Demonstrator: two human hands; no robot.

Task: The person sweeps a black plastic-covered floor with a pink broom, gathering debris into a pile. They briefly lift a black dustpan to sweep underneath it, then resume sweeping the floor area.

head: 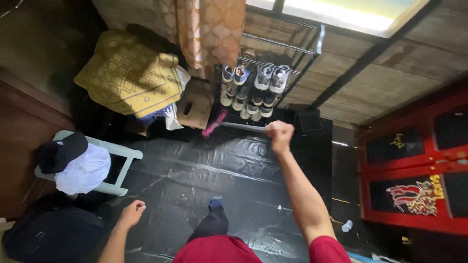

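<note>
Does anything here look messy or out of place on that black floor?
Yes, slightly. A few pale scraps lie loose on the glossy black floor sheet, and a small plastic bottle lies near the red cabinet. The right hand has its grip on a broom by the shoe rack.

Dim overall, lit from a bright, blown-out window [341,12] at top. Streaky glare across the glossy black floor sheet [204,170]. Deep shadow at left and in lower corners. Strong wide-angle bending at edges. Slightly soft throughout, with motion blur on the broom [229,125].
</note>
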